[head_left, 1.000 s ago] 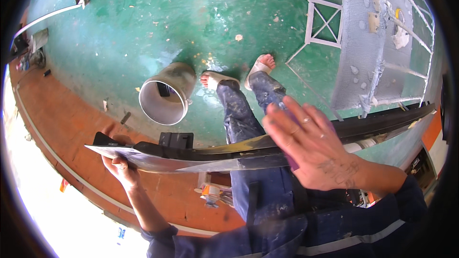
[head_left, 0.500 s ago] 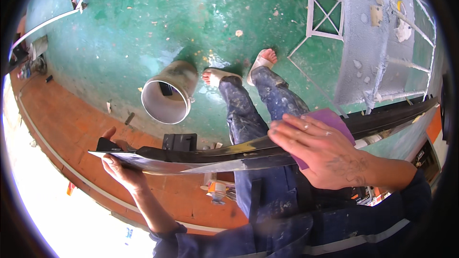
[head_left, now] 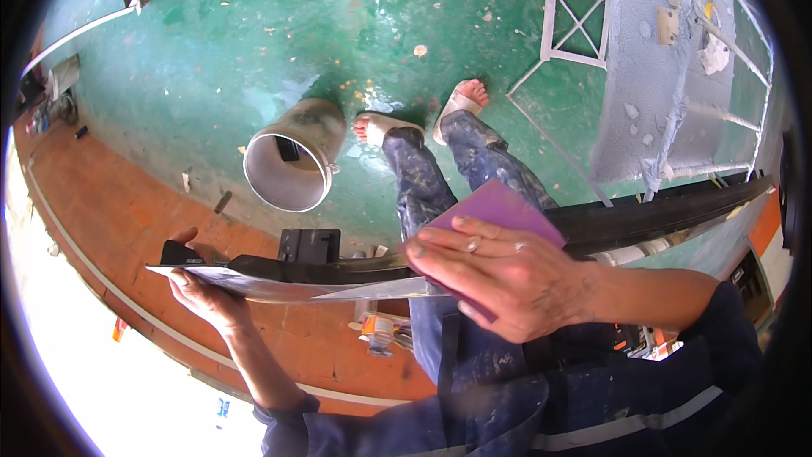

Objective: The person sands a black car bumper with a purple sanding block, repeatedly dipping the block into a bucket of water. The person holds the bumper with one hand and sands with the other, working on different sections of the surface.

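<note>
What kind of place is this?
Probably a workshop, perhaps for surface finishing or paintwork. The green floor is blotched and spotted, the person's trousers carry pale smears, and the right hand lies over a purple sheet at a long dark panel.

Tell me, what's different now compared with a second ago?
The right hand has slid leftward along the long dark panel, toward the left hand, taking the purple sheet with it; more of the sheet shows now, and it covers most of the panel's yellowish patch. Nothing was let go. The left hand's hold on the panel's end and the bucket stayed as they were.
</note>
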Available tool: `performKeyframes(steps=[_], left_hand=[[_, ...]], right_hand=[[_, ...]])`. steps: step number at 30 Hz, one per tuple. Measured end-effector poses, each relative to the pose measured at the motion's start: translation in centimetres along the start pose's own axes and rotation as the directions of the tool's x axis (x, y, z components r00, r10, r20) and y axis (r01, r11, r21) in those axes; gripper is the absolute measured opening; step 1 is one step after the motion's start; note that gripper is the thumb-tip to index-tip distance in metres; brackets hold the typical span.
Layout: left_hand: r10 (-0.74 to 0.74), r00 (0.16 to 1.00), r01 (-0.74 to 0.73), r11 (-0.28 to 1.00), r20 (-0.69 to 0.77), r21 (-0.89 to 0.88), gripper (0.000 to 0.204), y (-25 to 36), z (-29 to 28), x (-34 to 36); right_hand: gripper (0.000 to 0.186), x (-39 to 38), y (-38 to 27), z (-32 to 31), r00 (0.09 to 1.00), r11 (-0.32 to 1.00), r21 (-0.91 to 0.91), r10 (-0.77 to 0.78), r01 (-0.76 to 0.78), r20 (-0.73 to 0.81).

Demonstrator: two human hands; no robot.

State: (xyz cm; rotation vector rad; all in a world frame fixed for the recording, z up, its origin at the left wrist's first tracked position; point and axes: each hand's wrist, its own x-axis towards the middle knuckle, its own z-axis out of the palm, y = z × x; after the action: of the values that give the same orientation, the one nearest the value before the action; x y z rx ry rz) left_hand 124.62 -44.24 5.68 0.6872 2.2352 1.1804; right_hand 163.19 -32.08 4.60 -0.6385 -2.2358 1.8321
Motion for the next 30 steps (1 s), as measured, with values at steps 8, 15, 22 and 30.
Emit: performKeyframes(steps=[8,15,22,30], left_hand=[[0.031,1.0,-0.031,0.999,-0.004,-0.011,0.07,0.2,0.6,-0.4],[0.014,0.997,-0.013,1.0,0.072,-0.022,0.064,-0.2,0.5,-0.5],[-0.003,1.0,0.003,1.0,-0.009,-0.005,0.069,0.2,0.6,-0.4],[0.036,0.999,-0.036,0.999,0.003,0.017,0.069,0.0,0.6,-0.4]], right_hand=[[0.065,1.0,0.1,-0.2,0.997,0.996,0.075,-0.056,0.052,0.057],[0.067,-0.9,1.2,-1.8,0.993,0.999,0.042,-0.024,0.019,0.118],[0.075,0.7,1.3,-0.6,0.99,0.988,0.137,-0.092,0.077,0.103],[0.074,2.1,-0.1,0.4,0.997,0.983,0.175,-0.069,0.061,0.037]])
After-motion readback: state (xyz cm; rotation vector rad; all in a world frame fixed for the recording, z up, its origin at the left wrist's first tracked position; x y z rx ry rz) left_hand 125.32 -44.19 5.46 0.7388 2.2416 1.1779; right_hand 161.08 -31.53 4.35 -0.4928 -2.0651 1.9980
